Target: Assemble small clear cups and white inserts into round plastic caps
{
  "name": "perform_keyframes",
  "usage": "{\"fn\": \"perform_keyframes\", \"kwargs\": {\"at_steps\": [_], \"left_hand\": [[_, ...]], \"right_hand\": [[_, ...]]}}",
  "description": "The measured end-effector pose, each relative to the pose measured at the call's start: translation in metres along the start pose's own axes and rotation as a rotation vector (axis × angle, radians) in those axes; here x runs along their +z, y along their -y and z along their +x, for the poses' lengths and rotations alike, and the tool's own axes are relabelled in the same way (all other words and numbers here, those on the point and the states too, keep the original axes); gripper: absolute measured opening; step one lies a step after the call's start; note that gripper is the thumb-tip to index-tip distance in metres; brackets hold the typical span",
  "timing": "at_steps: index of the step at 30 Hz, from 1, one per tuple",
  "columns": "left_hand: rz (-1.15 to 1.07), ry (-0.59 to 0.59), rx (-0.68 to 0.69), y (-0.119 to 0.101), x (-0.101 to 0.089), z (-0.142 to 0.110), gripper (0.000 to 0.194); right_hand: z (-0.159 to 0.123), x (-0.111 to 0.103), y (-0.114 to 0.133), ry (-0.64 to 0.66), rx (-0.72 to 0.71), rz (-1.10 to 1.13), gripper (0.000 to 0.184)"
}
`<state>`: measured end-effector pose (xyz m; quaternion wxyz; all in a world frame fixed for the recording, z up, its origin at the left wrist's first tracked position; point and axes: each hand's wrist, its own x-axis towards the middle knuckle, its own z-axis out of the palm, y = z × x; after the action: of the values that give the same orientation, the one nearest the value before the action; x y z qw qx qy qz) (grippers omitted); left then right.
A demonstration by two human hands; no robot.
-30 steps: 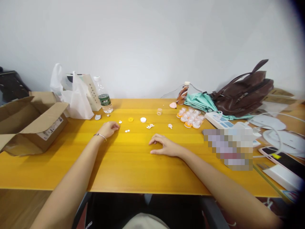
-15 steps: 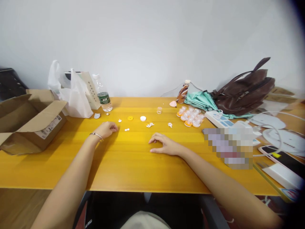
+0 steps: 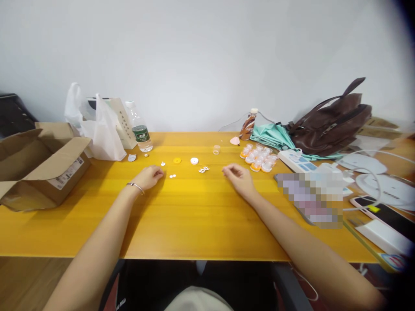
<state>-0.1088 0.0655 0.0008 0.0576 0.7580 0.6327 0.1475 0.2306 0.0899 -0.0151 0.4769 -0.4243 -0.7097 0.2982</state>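
My left hand [image 3: 148, 177] rests on the yellow table [image 3: 194, 216] with its fingers curled into a loose fist; nothing shows in it. A thin bracelet circles that wrist. Just right of it lie two tiny white pieces [image 3: 173, 176]. My right hand [image 3: 238, 178] lies further forward, fingers curled down over the spot where a small white shaped piece lay; that piece is hidden. Another white shaped piece [image 3: 203, 169] lies left of this hand. A white cap [image 3: 194, 161], a yellow cap [image 3: 177, 160] and a small clear cup [image 3: 216, 150] sit beyond.
A cluster of small clear, orange-based containers [image 3: 259, 157] sits right of my right hand. An open cardboard box [image 3: 42, 160], a white plastic bag [image 3: 102, 131] and a water bottle [image 3: 140, 129] stand at the left. A brown bag [image 3: 330, 125], a power strip [image 3: 298, 162] and a phone [image 3: 382, 211] lie right.
My right hand has slid forward and to the right, onto the spot of the small white piece, which no longer shows. My left hand has stayed in place.
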Motion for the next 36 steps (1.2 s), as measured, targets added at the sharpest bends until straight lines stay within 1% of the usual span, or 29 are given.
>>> {"fn": "perform_keyframes", "kwargs": {"at_steps": [1, 3, 5, 7, 9, 11, 12, 13, 15, 17, 19, 22, 25, 29, 31, 34, 36], "left_hand": [[0.004, 0.003, 0.001, -0.001, 0.0, 0.0, 0.02], [0.011, 0.01, 0.002, -0.003, -0.001, -0.001, 0.02], [0.018, 0.025, 0.003, -0.005, -0.003, -0.003, 0.021], [0.027, 0.04, 0.007, -0.006, -0.005, -0.005, 0.022], [0.045, 0.046, 0.014, -0.008, -0.006, -0.005, 0.023], [0.058, 0.038, 0.02, -0.009, -0.007, -0.005, 0.024], [0.059, 0.03, 0.023, -0.01, -0.008, -0.005, 0.024], [0.057, 0.021, 0.024, -0.011, -0.009, -0.005, 0.025], [0.04, -0.003, 0.023, -0.014, -0.011, -0.005, 0.025], [0.027, -0.03, 0.016, -0.016, -0.013, -0.006, 0.025], [0.017, -0.061, 0.022, -0.019, -0.014, -0.007, 0.026], [-0.011, -0.102, 0.061, -0.021, -0.014, -0.007, 0.026], [-0.037, -0.129, 0.103, -0.021, -0.012, -0.006, 0.027], [-0.033, -0.157, 0.136, -0.021, -0.01, -0.005, 0.027], [-0.036, -0.175, 0.153, -0.022, -0.01, -0.006, 0.026], [-0.042, -0.208, 0.181, -0.027, -0.013, -0.008, 0.026], [-0.055, -0.22, 0.198, -0.033, -0.015, -0.01, 0.026]], "right_hand": [[0.005, -0.005, -0.006, -0.104, 0.027, 0.011, 0.028], [0.015, -0.015, -0.016, -0.254, 0.065, -0.005, 0.027], [0.022, -0.026, -0.023, -0.342, 0.081, -0.032, 0.025], [0.027, -0.038, -0.025, -0.415, 0.077, -0.066, 0.024], [0.03, -0.054, -0.023, -0.505, 0.039, -0.159, 0.024], [0.031, -0.07, -0.022, -0.586, -0.029, -0.33, 0.022], [0.032, -0.077, -0.022, -0.604, -0.057, -0.431, 0.022], [0.032, -0.083, -0.024, -0.589, -0.066, -0.525, 0.021], [0.033, -0.089, -0.03, -0.496, -0.038, -0.683, 0.019], [0.033, -0.09, -0.038, -0.387, 0.01, -0.791, 0.019], [0.033, -0.088, -0.044, -0.322, 0.042, -0.844, 0.021], [0.032, -0.086, -0.048, -0.298, 0.07, -0.857, 0.025], [0.031, -0.086, -0.045, -0.283, 0.08, -0.883, 0.026], [0.03, -0.086, -0.042, -0.223, 0.073, -0.903, 0.013], [0.029, -0.085, -0.041, -0.217, 0.104, -0.882, 0.011], [0.029, -0.084, -0.037, -0.194, 0.133, -0.823, 0.016], [0.027, -0.083, -0.03, -0.102, 0.111, -0.75, 0.021]]}}
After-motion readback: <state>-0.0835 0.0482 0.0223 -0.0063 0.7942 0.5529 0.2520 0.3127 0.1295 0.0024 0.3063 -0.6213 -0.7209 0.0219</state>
